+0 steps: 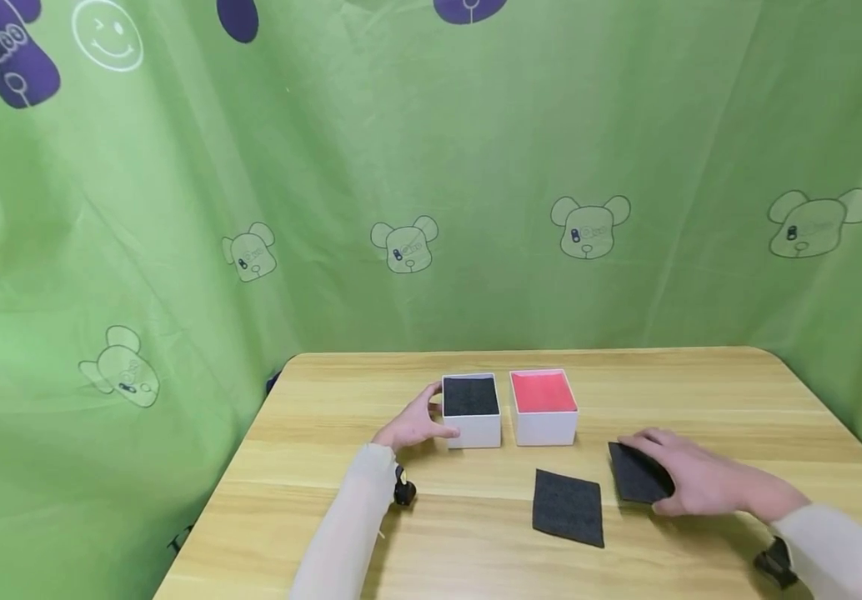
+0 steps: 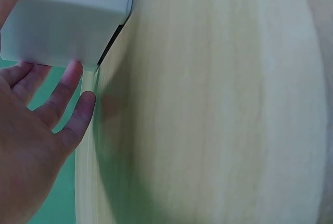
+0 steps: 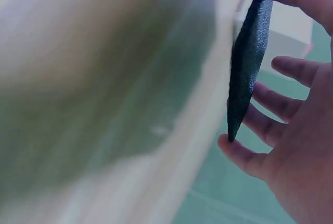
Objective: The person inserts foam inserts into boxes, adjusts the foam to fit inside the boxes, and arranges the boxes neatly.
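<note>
My left hand (image 1: 414, 422) holds the side of a white box (image 1: 473, 432), thumb at the front and fingers around the back. A black felt-like square (image 1: 470, 396) fills the top of that box. In the left wrist view, fingertips (image 2: 74, 69) touch the box's white wall (image 2: 67, 31). At the right, my right hand (image 1: 694, 472) grips another black square (image 1: 635, 475) by its opposite edges. The right wrist view shows this thin square (image 3: 248, 67) edge-on, slightly bowed between thumb and fingers. One more black square (image 1: 568, 508) lies flat on the table between the hands.
Just right of the held box stands a second white box (image 1: 545, 428), with a red sheet (image 1: 543, 392) in its top. The wooden table (image 1: 461, 558) has its back edge against a green patterned curtain (image 1: 491, 300). A dark device (image 1: 404, 490) sits at the left wrist.
</note>
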Demonstrator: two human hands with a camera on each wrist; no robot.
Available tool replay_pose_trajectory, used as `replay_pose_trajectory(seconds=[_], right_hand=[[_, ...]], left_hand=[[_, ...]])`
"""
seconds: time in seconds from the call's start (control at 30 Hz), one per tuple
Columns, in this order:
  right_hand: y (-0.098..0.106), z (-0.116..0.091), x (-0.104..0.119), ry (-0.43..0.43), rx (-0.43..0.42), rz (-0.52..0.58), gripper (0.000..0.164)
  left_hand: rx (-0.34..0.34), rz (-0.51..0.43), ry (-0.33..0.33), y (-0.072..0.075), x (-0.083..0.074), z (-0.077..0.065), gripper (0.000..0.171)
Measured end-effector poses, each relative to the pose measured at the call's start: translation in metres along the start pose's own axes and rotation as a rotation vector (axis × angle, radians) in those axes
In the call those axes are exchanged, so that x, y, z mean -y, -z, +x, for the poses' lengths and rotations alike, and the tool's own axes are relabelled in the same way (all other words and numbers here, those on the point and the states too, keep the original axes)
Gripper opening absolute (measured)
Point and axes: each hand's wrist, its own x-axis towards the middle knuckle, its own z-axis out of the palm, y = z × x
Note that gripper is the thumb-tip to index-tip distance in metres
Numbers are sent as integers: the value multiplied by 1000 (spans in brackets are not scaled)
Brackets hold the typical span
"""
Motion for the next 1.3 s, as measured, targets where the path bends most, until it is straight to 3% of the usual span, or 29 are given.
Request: replay_pose_trajectory(seconds=[0.13, 0.3, 0.47, 0.67, 0.77, 1.03, 1.17, 1.3], right_hand=[[9, 9, 6, 30, -74, -42, 89], [21, 24, 14, 21, -94, -45, 87], [33, 46, 23, 12, -83, -9, 85], [43, 72, 38, 31, -58, -1, 84], [46, 83, 44, 41, -48, 6, 84], [45, 109, 50, 47, -36, 31, 89], [43, 119, 54, 47, -21, 45, 89], [42, 129, 58, 63, -11, 53, 87]], left_hand=[[1, 12, -5, 0, -1, 1, 99], [16, -3, -8, 0, -10, -5, 99], [13, -7, -16, 1, -22, -12, 96], [-2, 11, 8, 0, -6, -4, 99], [-3, 18, 3, -1, -6, -3, 98], [40, -28, -19, 3, -31, -15, 96], [39, -15, -19, 3, -31, -14, 95], [33, 0, -5, 3, -18, -6, 99]])
